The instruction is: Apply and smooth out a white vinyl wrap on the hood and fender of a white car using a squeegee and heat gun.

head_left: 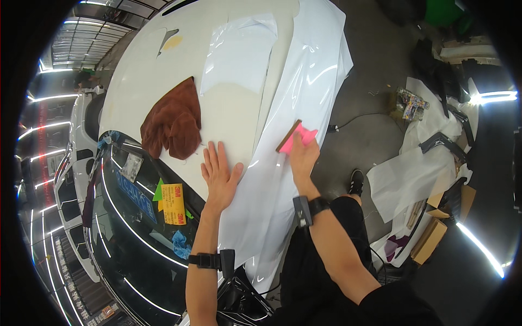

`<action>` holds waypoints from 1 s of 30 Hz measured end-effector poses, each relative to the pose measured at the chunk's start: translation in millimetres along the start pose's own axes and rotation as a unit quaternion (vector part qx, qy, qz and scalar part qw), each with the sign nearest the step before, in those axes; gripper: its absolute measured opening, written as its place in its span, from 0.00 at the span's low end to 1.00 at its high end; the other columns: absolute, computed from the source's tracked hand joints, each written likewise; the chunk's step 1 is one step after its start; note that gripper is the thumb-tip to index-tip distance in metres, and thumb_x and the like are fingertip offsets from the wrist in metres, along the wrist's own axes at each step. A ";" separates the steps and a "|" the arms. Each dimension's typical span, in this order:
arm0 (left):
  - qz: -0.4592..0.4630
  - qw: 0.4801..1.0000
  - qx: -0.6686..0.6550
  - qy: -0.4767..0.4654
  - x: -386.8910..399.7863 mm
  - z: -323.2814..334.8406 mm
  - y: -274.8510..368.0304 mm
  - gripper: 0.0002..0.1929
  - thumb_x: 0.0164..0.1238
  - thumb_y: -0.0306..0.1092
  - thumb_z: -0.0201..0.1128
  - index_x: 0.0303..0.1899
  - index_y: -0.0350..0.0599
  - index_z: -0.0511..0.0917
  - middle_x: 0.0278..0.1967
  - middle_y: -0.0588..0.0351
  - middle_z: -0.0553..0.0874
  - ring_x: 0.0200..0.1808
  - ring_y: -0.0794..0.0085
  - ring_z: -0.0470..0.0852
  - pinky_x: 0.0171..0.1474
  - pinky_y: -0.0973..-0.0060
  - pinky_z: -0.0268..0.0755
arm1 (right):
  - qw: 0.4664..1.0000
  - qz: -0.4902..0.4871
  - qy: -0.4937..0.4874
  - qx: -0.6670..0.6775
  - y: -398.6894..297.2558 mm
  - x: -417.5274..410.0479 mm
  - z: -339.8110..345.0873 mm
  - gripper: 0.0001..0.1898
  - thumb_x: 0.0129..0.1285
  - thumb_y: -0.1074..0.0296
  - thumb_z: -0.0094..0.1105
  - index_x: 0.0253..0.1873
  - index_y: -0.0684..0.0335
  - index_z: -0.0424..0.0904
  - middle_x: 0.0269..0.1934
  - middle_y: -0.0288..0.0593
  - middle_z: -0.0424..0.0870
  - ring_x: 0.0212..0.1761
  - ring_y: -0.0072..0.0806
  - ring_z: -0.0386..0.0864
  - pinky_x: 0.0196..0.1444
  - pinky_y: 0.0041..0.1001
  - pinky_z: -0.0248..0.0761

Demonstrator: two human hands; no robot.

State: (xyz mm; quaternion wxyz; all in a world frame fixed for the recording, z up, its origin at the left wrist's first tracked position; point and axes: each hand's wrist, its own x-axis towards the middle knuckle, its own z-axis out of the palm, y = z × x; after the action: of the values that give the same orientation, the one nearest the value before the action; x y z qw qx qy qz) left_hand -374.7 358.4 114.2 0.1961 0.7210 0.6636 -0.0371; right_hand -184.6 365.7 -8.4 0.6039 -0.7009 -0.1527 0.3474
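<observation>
White glossy film (312, 73) lies loosely, with creases, along the right side of a car's matte off-white hood (232, 110). My right hand (305, 157) grips a pink squeegee (297, 138) with a brown edge, which is over the film. Flat on the hood beside the film's left edge rests my left hand (220, 179), fingers spread and holding nothing. A crumpled brown cloth (175, 122) lies on the hood to its upper left. Farther up, a separate piece of glossy film (240, 53) covers part of the hood.
On the windshield (134, 228) lie a yellow 3M packet (174, 203), a green card (158, 191) and a crumpled blue wipe (180, 244). Backing sheets (412, 175), black trim parts (444, 144) and a cardboard box (429, 240) are on the floor at right. A cable (361, 117) runs there. Another white vehicle (77, 175) stands left.
</observation>
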 end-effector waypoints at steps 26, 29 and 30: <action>0.056 0.979 -0.161 0.108 155.5 34.4 152.5 0.23 0.79 0.34 0.55 0.70 0.38 0.70 0.63 0.40 0.80 0.63 0.49 0.80 0.68 0.58 0.69 | 0.938 0.263 -0.077 0.213 19.9 -60.3 -40.7 0.14 0.74 0.64 0.63 0.53 0.70 0.81 0.39 0.34 0.84 0.41 0.17 0.76 0.45 0.24 0.73; 0.000 0.990 -0.123 0.070 185.6 29.0 172.1 0.23 0.77 0.35 0.55 0.69 0.37 0.71 0.62 0.39 0.81 0.63 0.46 0.80 0.67 0.57 0.70 | 0.947 0.236 -0.041 0.214 22.6 -46.7 -31.6 0.14 0.74 0.63 0.63 0.52 0.70 0.81 0.39 0.36 0.84 0.41 0.18 0.77 0.45 0.26 0.73; -0.040 0.993 -0.098 0.060 192.7 24.1 176.2 0.23 0.76 0.35 0.56 0.68 0.36 0.72 0.60 0.39 0.83 0.63 0.45 0.81 0.66 0.57 0.71 | 0.951 0.228 -0.040 0.206 22.4 -42.6 -28.7 0.14 0.73 0.63 0.64 0.51 0.70 0.81 0.38 0.38 0.85 0.40 0.19 0.78 0.45 0.26 0.74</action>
State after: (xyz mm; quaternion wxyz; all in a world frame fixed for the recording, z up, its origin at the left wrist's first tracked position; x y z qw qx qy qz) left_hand -176.2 524.5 72.7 0.2240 0.6717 0.7033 0.0640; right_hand -200.2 312.4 -16.0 0.6333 -0.5634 0.0620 0.5270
